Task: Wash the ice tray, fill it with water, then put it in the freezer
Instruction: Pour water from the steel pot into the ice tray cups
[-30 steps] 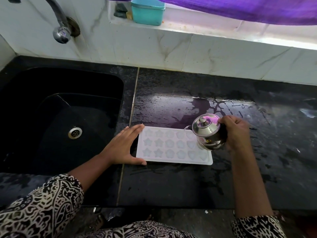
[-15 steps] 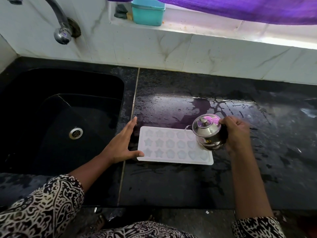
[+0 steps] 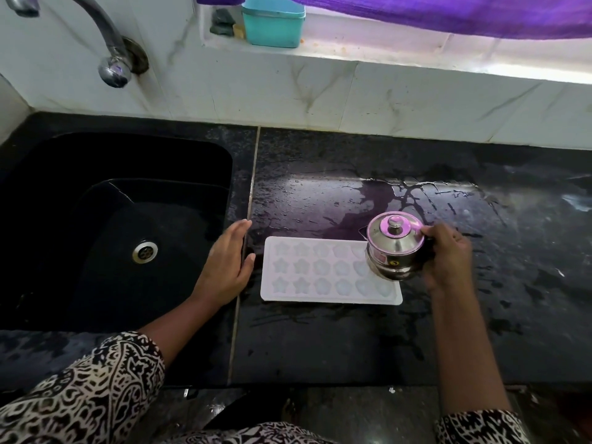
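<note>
Steel kettle gripped by right hand, left hand flat, open

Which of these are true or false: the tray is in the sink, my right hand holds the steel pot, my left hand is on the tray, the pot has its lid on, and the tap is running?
1. The tray is in the sink. False: it lies flat on the counter, right of the sink.
2. The right hand holds the pot. True: it holds it over the tray's right end.
3. The left hand is on the tray. False: it is open beside the tray's left edge, not on it.
4. The pot has its lid on. True.
5. The tap is running. False: no water shows at its spout.
</note>
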The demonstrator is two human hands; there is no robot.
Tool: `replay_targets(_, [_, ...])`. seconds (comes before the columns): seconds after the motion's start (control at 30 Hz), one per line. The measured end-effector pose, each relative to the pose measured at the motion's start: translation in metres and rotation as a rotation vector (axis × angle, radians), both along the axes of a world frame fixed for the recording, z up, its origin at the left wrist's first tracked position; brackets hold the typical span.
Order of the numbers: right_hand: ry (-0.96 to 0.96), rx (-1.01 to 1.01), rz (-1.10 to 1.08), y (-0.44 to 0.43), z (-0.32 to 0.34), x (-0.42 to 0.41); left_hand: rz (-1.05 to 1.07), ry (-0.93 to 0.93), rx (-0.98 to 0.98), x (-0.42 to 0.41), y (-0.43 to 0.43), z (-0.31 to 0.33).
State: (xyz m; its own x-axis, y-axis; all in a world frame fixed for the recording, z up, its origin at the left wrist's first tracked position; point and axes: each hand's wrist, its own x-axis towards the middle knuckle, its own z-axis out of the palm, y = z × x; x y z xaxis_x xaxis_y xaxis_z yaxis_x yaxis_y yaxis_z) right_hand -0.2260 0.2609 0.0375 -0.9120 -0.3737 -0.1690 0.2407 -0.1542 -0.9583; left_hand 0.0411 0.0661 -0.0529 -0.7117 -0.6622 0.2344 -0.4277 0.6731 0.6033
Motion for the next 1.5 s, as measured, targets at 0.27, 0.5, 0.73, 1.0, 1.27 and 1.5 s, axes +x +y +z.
replay_targets(0.27, [-0.005, -0.034, -0.045, 0.003, -0.002, 0.004, 0.090, -0.106, -0.130, 0.001, 0.000, -0.002])
replay_targets(0.5, [-0.022, -0.059, -0.080, 0.005, -0.004, 0.009, 0.060, -0.144, -0.168, 0.000, 0.000, 0.001])
replay_targets(0.73, [-0.050, -0.101, -0.099, 0.001, -0.001, 0.008, 0.021, -0.120, -0.083, -0.002, 0.001, 0.003])
replay_targets(1.0, [-0.062, -0.052, 0.010, 0.000, -0.002, -0.012, 0.423, -0.023, 0.262, -0.027, 0.022, 0.007])
replay_targets(1.27, [-0.093, -0.060, 0.071, 0.002, 0.002, -0.019, 0.455, -0.011, 0.310, -0.041, 0.019, 0.004])
replay_targets(1.5, [-0.078, -0.018, 0.126, 0.000, 0.000, -0.022, 0.472, -0.055, 0.219, -0.048, 0.025, 0.009])
